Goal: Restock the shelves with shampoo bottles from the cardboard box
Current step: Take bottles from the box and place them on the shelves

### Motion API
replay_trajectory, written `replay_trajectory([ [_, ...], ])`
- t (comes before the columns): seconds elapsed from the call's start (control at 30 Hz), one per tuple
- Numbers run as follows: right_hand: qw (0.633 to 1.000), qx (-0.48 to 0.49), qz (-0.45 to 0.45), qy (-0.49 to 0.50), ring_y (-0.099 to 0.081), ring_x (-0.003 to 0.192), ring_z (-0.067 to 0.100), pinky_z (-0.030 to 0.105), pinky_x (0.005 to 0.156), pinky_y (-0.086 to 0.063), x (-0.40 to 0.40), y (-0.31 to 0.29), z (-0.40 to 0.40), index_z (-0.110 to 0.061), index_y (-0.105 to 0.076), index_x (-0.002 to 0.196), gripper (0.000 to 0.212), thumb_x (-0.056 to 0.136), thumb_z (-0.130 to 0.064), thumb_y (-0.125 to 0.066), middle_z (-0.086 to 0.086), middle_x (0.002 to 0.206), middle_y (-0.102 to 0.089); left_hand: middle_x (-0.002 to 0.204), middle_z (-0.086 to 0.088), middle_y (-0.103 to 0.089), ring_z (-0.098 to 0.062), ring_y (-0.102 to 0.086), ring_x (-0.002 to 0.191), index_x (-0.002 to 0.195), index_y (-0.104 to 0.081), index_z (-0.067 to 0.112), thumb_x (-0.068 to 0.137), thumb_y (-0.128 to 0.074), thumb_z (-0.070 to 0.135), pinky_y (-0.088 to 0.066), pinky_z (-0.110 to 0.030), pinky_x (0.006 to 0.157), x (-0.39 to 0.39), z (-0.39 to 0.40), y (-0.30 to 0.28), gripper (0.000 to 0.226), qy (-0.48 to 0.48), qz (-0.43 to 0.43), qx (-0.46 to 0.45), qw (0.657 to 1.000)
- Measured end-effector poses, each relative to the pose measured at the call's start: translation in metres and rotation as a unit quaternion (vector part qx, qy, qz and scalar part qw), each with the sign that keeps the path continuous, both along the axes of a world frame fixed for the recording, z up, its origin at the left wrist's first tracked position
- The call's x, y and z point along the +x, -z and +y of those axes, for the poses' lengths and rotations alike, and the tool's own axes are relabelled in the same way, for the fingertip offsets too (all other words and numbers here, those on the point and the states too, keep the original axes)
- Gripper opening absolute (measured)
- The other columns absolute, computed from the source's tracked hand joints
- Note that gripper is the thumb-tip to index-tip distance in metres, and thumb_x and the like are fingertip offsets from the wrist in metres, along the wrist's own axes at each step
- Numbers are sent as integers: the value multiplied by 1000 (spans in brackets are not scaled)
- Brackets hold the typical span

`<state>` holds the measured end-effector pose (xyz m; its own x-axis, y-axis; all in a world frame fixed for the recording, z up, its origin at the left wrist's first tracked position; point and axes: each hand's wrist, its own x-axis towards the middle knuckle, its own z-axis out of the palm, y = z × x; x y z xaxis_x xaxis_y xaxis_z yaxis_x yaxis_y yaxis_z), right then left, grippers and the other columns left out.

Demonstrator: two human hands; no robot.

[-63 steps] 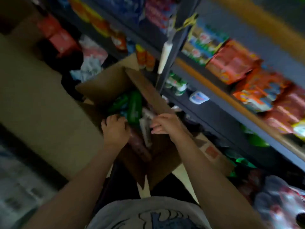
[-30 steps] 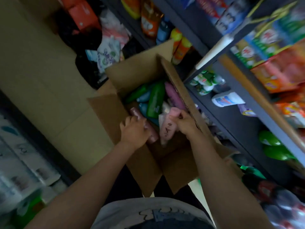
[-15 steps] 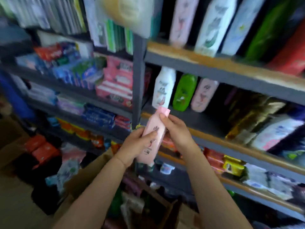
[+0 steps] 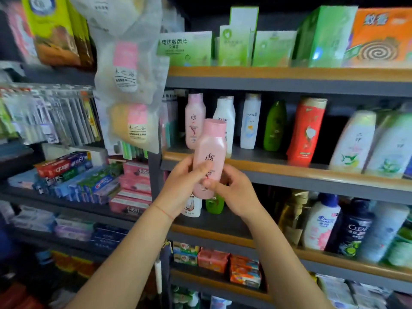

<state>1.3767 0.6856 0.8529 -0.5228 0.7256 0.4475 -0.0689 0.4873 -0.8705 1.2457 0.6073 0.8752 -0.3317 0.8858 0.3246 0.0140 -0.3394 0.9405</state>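
Pink bottle (image 4: 209, 157) in both hands.

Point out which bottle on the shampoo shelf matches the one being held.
The pink bottle at the shelf's far left, beside the white Pro-ien bottle: same pink cap and body as the held bottle. The others are white, green or red.

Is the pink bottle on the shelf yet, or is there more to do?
Not yet. Both hands, left hand and right hand, hold the pink bottle upright in front of the shampoo shelf. A matching pink bottle on the shelf already stands there. Left: set this one down, probably beside its match. The box is out of view, so remaining bottles are unknown.
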Motion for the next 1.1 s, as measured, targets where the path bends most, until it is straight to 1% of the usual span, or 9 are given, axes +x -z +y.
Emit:
replay_trajectory([
  [0.1, 999, 11, 24, 28, -68, 100, 21, 50, 88, -56, -5, -11, 8, -28, -70, 112, 36, 78, -32, -81, -3, 103, -74, 110, 0, -74, -16, -70, 104, 119, -66, 17, 85, -72, 29, -55, -26, 80, -1, 8, -14, 37, -44, 45, 32, 998],
  [0.23, 997, 43, 26, 59, -64, 79, 3, 27, 74, -56, -13, -34, 17, -25, -67, 113, 32, 83, -21, -79, -8, 96, -71, 111, 3, -73, -12, -69, 104, 121, -66, 20, 92, -68, 19, -55, -21, 80, -9, 15, -26, 29, -78, 100, 63, 990],
  [0.4, 990, 104, -5, 100, -52, 64, -3, 10, 59, -41, -44, -65, 30, -19, -63, 114, 29, 87, -19, -72, -10, 89, -66, 120, 6, -70, -17, -65, 113, 131, -62, 34, 84, -70, 42, -53, -47, 97, -35, 32, -38, 48, -143, 149, 99, 973],
  [0.53, 982, 139, -40, 120, -51, 70, -1, 14, 61, -39, -68, -73, 43, -13, -65, 111, 27, 86, -19, -73, -5, 92, -63, 114, 4, -71, -15, -66, 108, 121, -64, 31, 87, -68, 30, -54, -45, 97, -50, 50, -37, 34, -202, 131, 107, 965],
  [0.63, 975, 153, -70, 146, -53, 71, 6, 17, 62, -42, -79, -73, 53, -10, -65, 109, 29, 84, -19, -76, -1, 92, -64, 120, 4, -68, -14, -63, 112, 125, -62, 26, 96, -58, 18, -50, -44, 102, -57, 58, -25, 30, -232, 174, 68, 954],
  [0.73, 974, 128, -96, 158, -61, 80, 20, 33, 71, -52, -88, -76, 62, -6, -63, 108, 32, 83, -18, -77, 5, 95, -67, 138, -3, -58, -20, -52, 128, 140, -54, 21, 96, -50, 10, -39, -38, 113, -70, 54, -5, 45, -249, 274, -13, 929],
  [0.87, 966, 111, -149, 182, -59, 85, 21, 26, 66, -41, -100, -74, 72, -3, -61, 100, 30, 81, -17, -79, 5, 95, -65, 155, -4, -39, -24, -28, 147, 146, -46, 15, 94, -55, 7, -14, -30, 120, -84, 48, 19, 54, -233, 451, -51, 860],
  [1.0, 959, 95, -183, 196, -54, 82, 19, 22, 54, -33, -110, -76, 74, -9, -56, 92, 26, 81, -15, -78, 5, 91, -61, 160, 5, -29, -14, -14, 150, 147, -45, 18, 94, -54, 6, -10, -24, 117, -91, 45, 26, 54, -209, 439, -47, 873],
  [1.1, 955, 76, -196, 211, -53, 85, 22, 27, 61, -36, -117, -79, 75, -10, -51, 90, 28, 82, -16, -77, 5, 91, -57, 159, 6, -30, -14, -20, 148, 146, -44, 22, 93, -54, 7, -16, -26, 115, -96, 46, 23, 56, -201, 443, -49, 872],
])
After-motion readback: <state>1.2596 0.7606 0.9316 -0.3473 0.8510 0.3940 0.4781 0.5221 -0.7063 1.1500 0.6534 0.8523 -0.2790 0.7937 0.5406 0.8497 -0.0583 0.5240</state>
